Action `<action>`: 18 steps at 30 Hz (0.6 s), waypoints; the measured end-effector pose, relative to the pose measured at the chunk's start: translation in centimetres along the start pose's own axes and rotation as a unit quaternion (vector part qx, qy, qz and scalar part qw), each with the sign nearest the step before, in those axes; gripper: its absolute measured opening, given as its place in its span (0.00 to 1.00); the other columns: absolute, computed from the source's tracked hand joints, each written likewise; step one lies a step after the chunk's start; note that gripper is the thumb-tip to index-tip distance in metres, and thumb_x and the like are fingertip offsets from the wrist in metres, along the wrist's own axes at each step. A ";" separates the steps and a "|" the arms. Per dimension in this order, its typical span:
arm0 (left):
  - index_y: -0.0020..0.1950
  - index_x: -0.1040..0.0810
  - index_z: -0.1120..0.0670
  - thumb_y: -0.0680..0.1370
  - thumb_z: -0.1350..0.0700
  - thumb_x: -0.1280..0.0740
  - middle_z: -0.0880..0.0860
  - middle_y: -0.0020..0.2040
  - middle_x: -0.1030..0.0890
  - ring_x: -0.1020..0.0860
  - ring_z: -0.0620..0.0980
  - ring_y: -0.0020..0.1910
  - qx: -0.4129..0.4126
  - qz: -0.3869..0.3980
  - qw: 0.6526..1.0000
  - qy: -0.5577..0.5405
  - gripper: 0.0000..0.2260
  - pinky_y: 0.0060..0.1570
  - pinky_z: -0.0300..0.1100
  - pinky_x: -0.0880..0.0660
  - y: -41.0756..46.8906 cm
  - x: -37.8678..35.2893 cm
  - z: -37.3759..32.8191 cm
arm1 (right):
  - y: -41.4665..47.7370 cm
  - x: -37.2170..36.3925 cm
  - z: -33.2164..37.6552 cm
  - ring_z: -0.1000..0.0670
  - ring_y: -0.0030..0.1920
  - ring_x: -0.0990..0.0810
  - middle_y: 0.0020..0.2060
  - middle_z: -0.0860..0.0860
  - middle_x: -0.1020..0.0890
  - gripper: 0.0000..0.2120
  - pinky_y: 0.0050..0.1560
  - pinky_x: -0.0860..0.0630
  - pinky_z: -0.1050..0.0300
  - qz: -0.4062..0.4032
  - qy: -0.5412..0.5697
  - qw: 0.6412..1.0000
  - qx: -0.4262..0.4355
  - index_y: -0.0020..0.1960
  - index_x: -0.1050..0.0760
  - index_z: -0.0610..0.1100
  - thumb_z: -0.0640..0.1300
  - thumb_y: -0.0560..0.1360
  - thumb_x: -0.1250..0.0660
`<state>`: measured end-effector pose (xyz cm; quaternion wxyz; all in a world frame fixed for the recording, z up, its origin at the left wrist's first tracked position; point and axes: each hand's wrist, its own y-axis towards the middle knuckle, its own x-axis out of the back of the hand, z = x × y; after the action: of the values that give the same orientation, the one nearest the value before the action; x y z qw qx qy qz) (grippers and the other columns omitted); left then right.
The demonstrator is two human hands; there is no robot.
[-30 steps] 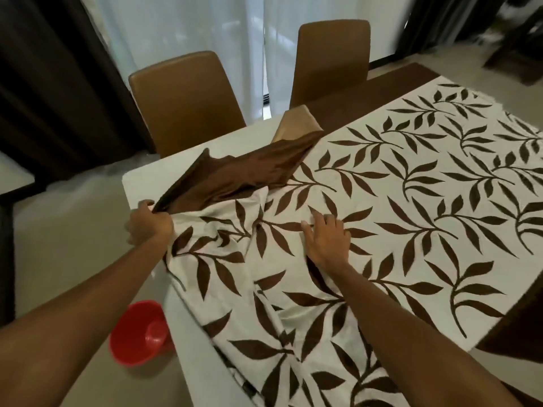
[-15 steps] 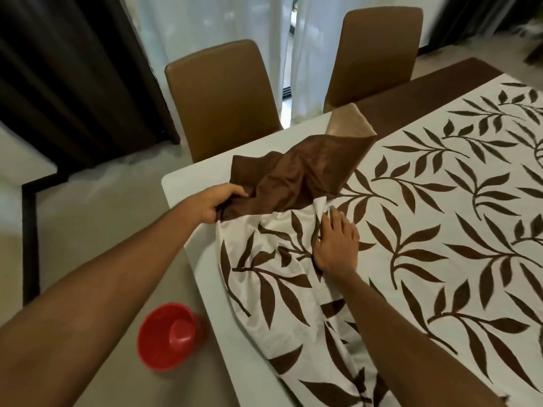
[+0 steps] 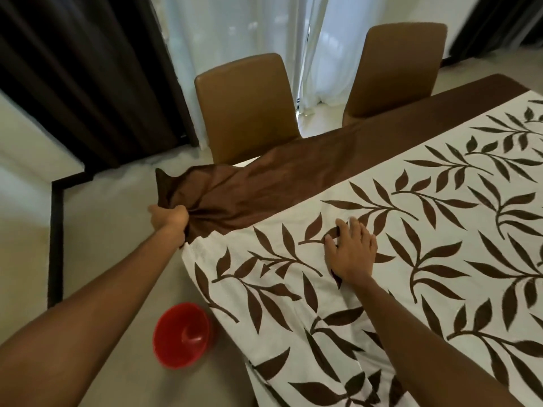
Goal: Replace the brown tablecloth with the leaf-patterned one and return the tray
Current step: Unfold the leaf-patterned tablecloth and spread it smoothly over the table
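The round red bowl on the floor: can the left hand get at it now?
Probably not yet: the left hand grips the plain brown tablecloth. Nothing covers the round red bowl, though.

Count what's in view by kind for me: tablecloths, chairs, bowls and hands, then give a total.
Tablecloths: 2, brown tablecloth and leaf-patterned tablecloth
Chairs: 2, near chair and far chair
Bowls: 1, red bowl
Hands: 2, left hand and right hand
Total: 7
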<state>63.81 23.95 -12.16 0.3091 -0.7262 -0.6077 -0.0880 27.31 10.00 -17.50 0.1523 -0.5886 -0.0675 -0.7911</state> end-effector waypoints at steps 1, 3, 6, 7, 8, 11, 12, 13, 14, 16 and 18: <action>0.74 0.38 0.59 0.77 0.61 0.37 0.63 0.70 0.28 0.25 0.65 0.64 0.004 0.009 1.000 -0.001 0.26 0.62 0.52 0.26 0.1 0.1 0.3 | 0.3 0.1 0.6 0.41 0.78 0.39 0.77 0.45 0.34 0.24 0.77 0.44 0.34 -0.010 0.012 1.000 -0.001 0.75 0.33 0.51 0.58 0.82 0.43; 0.75 0.40 0.57 0.75 0.60 0.34 0.63 0.71 0.31 0.27 0.66 0.64 -0.023 -0.001 0.999 0.038 0.29 0.62 0.54 0.26 -0.3 0.1 0.5 | 0.6 -0.2 2.7 0.41 0.74 0.32 0.72 0.45 0.28 0.22 0.74 0.37 0.36 -0.037 0.034 0.998 0.045 0.71 0.30 0.49 0.56 0.81 0.41; 0.73 0.39 0.51 0.71 0.60 0.29 0.60 0.70 0.35 0.26 0.62 0.60 -0.141 -0.003 0.980 0.138 0.33 0.60 0.54 0.26 -1.5 -0.7 0.9 | 0.6 -1.3 6.2 0.41 0.74 0.32 0.74 0.44 0.29 0.22 0.74 0.35 0.39 -0.032 0.060 0.990 0.120 0.73 0.30 0.49 0.57 0.83 0.43; 0.73 0.38 0.49 0.71 0.62 0.28 0.59 0.70 0.35 0.27 0.58 0.57 -0.168 0.010 0.975 0.146 0.34 0.60 0.52 0.26 -1.7 -1.0 1.0 | 0.4 -1.9 7.1 0.42 0.76 0.35 0.76 0.45 0.31 0.23 0.76 0.38 0.39 -0.010 0.057 0.991 0.122 0.74 0.32 0.50 0.58 0.83 0.46; 0.72 0.36 0.48 0.71 0.64 0.29 0.58 0.69 0.33 0.27 0.55 0.54 -0.182 0.021 0.973 0.139 0.33 0.58 0.49 0.26 -1.6 -1.1 1.2 | 0.3 -2.6 7.7 0.42 0.78 0.38 0.78 0.45 0.34 0.24 0.77 0.43 0.38 0.011 0.044 0.992 0.116 0.75 0.34 0.51 0.60 0.84 0.48; 0.62 0.23 0.50 0.69 0.67 0.33 0.56 0.62 0.23 0.21 0.55 0.52 -0.179 0.008 0.980 0.088 0.23 0.50 0.41 0.26 -0.5 -0.4 1.1 | -0.2 -4.0 7.6 0.43 0.81 0.47 0.81 0.47 0.42 0.27 0.78 0.54 0.37 0.024 -0.003 0.994 0.110 0.78 0.39 0.55 0.64 0.84 0.55; 0.59 0.21 0.50 0.69 0.67 0.34 0.56 0.60 0.22 0.21 0.55 0.51 -0.167 -0.003 0.983 0.079 0.21 0.48 0.40 0.27 0.2 0.1 1.2 | -0.3 -4.2 7.4 0.43 0.82 0.48 0.82 0.48 0.43 0.28 0.78 0.55 0.37 0.025 -0.010 0.993 0.113 0.79 0.41 0.56 0.65 0.84 0.57; 0.57 0.20 0.50 0.69 0.67 0.34 0.55 0.60 0.21 0.20 0.54 0.50 -0.152 -0.011 0.986 0.073 0.20 0.47 0.39 0.27 0.8 0.7 1.3 | -0.2 -4.2 7.4 0.43 0.82 0.50 0.82 0.48 0.45 0.28 0.78 0.56 0.37 0.027 -0.015 0.993 0.114 0.80 0.43 0.57 0.65 0.83 0.58; 0.56 0.19 0.50 0.70 0.66 0.34 0.55 0.59 0.20 0.20 0.54 0.51 -0.136 -0.018 0.988 0.070 0.18 0.47 0.38 0.27 1.5 1.2 1.6 | -0.1 -4.2 7.5 0.43 0.82 0.50 0.82 0.48 0.46 0.28 0.78 0.56 0.37 0.031 -0.018 0.993 0.114 0.80 0.44 0.57 0.65 0.83 0.58; 0.55 0.18 0.53 0.72 0.66 0.34 0.56 0.59 0.19 0.20 0.56 0.53 -0.104 -0.038 0.992 0.057 0.15 0.49 0.37 0.28 2.6 2.3 2.5 | -0.2 -4.0 7.6 0.43 0.82 0.52 0.83 0.47 0.48 0.28 0.78 0.56 0.36 0.039 -0.029 0.993 0.108 0.81 0.47 0.57 0.65 0.83 0.59; 0.53 0.17 0.55 0.73 0.66 0.34 0.57 0.58 0.18 0.19 0.58 0.54 -0.075 -0.078 0.994 0.031 0.13 0.49 0.36 0.29 3.4 3.4 3.5 | -0.1 -3.8 7.6 0.43 0.82 0.54 0.83 0.47 0.50 0.29 0.79 0.57 0.36 0.050 -0.036 0.992 0.106 0.82 0.49 0.57 0.65 0.83 0.59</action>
<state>66.95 28.46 -14.41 0.2648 -0.6946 -0.6443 -0.1799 35.20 12.89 -18.80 0.2511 -0.5998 -0.1271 -0.7490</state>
